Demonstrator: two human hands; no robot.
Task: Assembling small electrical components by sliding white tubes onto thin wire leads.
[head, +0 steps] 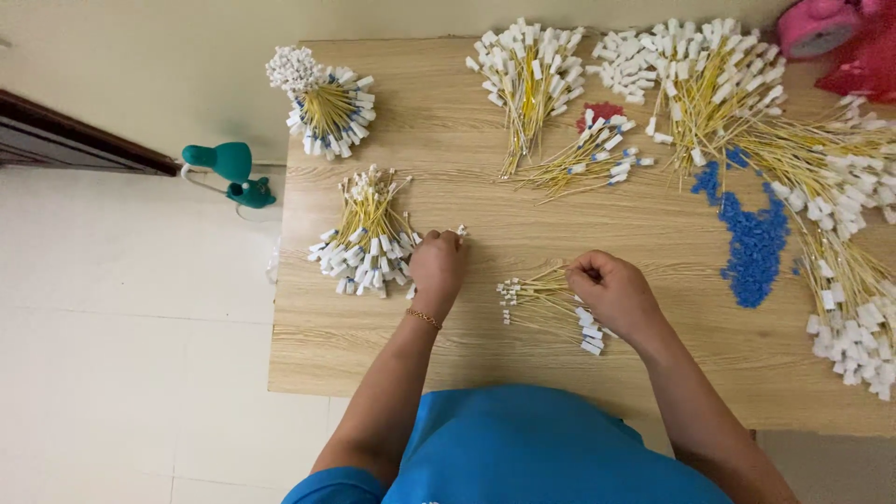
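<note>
Right hand (614,291) is pinched shut on the small wire bundle (551,303), just left of the blue bead pile (754,245). Left hand (437,266) is curled, apparently around one wire. Probably best to pull singles slowly so nothing tangles.

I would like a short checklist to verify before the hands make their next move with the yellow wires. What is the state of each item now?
1. Right hand pinches the small wire bundle: ok.
2. Left hand holds a piece near the sorted wire pile: cannot tell, the fist hides it.
3. Blue parts heap within the right hand's side: ok.
4. Bare table between the piles: ok.
5. Wires all lie on the table, none over the edge: not ok, the far right pile leaves the view.
</note>
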